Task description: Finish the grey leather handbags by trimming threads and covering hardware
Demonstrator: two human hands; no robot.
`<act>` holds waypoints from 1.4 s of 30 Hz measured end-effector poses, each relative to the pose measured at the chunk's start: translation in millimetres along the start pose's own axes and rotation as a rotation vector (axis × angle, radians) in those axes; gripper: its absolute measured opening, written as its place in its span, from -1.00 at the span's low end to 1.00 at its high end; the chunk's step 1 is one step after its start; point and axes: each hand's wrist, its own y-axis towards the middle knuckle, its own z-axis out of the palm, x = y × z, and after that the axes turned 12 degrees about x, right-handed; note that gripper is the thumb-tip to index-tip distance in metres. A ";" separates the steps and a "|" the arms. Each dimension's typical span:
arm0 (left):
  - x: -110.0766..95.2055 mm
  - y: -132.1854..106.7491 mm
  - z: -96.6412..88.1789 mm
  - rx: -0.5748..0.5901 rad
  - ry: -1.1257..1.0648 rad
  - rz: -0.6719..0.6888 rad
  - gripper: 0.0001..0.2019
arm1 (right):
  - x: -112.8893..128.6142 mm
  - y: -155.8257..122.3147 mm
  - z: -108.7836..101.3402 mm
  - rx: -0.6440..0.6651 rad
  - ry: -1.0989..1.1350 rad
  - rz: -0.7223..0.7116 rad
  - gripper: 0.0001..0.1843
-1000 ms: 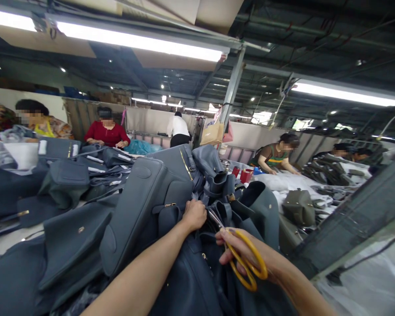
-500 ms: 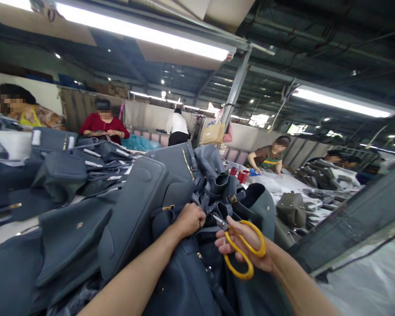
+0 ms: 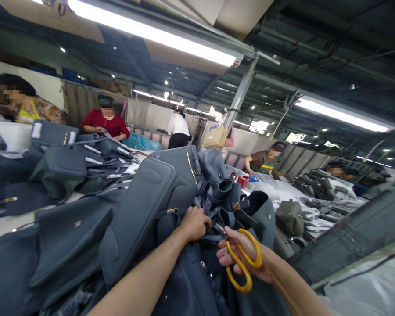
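My left hand (image 3: 195,224) is closed, its fingertips pinching dark material at the top of a navy bag (image 3: 187,281). Exactly which part it pinches is hidden behind the fingers. In my right hand (image 3: 238,240) is a pair of scissors with yellow handles (image 3: 257,252). The blades point up and left, close to my left fingertips and among the straps. Beside my left forearm a blue-grey bag (image 3: 140,215) leans at a slant, with stitched oval patches on it. Gold-coloured buckles and straps crowd around both hands.
More blue-grey bags (image 3: 64,166) cover the table on the left. Olive bags (image 3: 289,217) lie on the right, past a slanting metal beam (image 3: 355,232). A person in red (image 3: 103,120) and a person in a brown top (image 3: 265,162) sit across. Tube lights hang overhead.
My left hand sits slightly right and lower in view. The scissors' blades are nearer my left fingers, their tips now among the dark straps. The view has shifted a little.
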 end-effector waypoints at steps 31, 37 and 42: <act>7.2 -11.6 -0.1 -0.090 -0.102 -0.059 -0.73 | -18.1 57.8 38.3 -0.202 -0.190 -0.125 -0.50; 5.3 -11.9 -2.6 -0.063 -0.124 -0.058 -0.74 | -42.8 69.2 31.0 -0.258 -0.257 -0.250 -0.50; 10.5 -21.9 0.3 -0.092 -0.268 -0.073 -0.73 | -45.5 62.5 27.2 -0.198 -0.243 -0.307 -0.50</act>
